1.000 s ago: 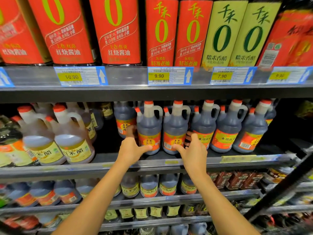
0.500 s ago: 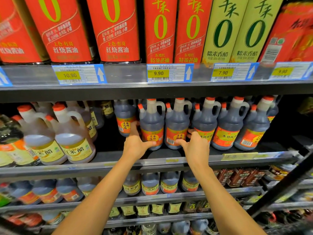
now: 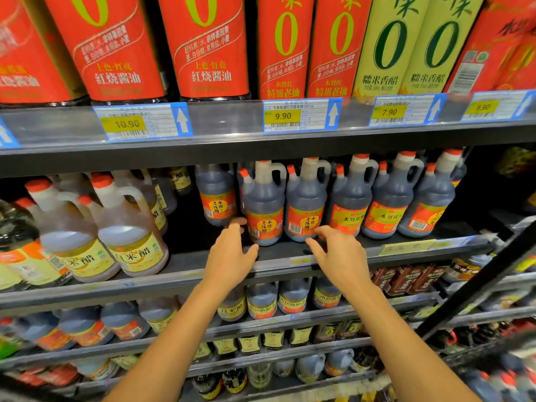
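Two dark vinegar jugs with red caps and orange labels stand side by side on the middle shelf (image 3: 290,261): the left jug (image 3: 264,204) and the right jug (image 3: 306,203). My left hand (image 3: 232,256) is just left of and below the left jug, fingers spread, thumb near its base. My right hand (image 3: 339,256) is below the right jug, its fingers loosely curled at the lower edge of the label. Neither hand wraps a jug; the fingertips are blurred, so whether they touch is unclear.
More dark jugs (image 3: 388,198) line the shelf to the right, one (image 3: 216,195) stands further back on the left. Pale rice vinegar jugs (image 3: 127,236) fill the left side. Tall red and green bottles (image 3: 203,44) stand above price tags (image 3: 301,114). Lower shelves hold several small bottles.
Both hands have dropped and drawn back from the sides of the two jugs toward the shelf edge. The camera has moved closer to the shelf. The jugs stay in place.
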The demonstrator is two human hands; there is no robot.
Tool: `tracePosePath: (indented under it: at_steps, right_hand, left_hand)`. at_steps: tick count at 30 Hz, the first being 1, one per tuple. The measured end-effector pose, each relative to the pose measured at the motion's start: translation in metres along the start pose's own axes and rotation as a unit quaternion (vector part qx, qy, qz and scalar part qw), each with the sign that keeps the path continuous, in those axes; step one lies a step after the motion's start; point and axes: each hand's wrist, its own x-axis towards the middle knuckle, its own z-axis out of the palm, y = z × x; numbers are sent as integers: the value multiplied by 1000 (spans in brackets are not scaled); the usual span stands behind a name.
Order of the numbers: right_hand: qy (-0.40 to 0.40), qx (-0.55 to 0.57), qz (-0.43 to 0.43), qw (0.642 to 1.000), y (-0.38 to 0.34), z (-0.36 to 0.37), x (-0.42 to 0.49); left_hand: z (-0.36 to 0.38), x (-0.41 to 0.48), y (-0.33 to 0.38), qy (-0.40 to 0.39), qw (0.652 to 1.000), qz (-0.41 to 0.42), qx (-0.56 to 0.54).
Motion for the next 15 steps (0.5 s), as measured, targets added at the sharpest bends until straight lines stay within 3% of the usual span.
tracePosePath:
  at_steps: [10, 15]
  right_hand:
    - [-22, -55, -1, 998, 14, -30, -98]
    - [-85, -89, 49, 991, 49, -59, -173]
  left_hand:
    - [4, -79, 14, -26, 981, 179, 73]
    - [47, -141, 43, -97, 971, 204, 84]
